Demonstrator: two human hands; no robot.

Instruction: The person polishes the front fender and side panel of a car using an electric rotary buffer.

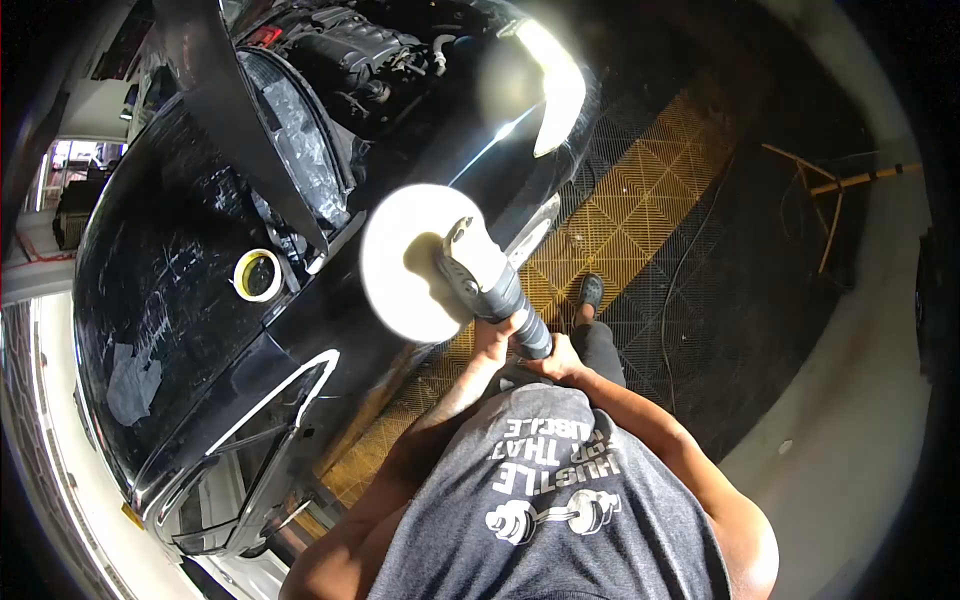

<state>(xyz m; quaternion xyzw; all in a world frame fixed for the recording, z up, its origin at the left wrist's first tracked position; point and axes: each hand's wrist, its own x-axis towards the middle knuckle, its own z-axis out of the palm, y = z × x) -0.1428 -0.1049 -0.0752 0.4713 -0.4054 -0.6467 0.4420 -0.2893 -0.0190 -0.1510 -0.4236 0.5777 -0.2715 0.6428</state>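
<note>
A polisher with a black grip and a light head is held in front of my waist. Its broad round white pad lies over the side of the black car; whether it presses on the paint, I cannot tell. My left hand is closed around the grip, close to the polisher's body. Farther back, my right hand is closed at the rear end of the grip, its fingers partly hidden. A roll of yellow tape rests on the car near the windshield's lower corner.
The raised hood stands beside the exposed engine. A lit headlight glares at the front. A cord crosses the black and yellow floor tiles. An orange stand is by the wall. The side mirror sticks out.
</note>
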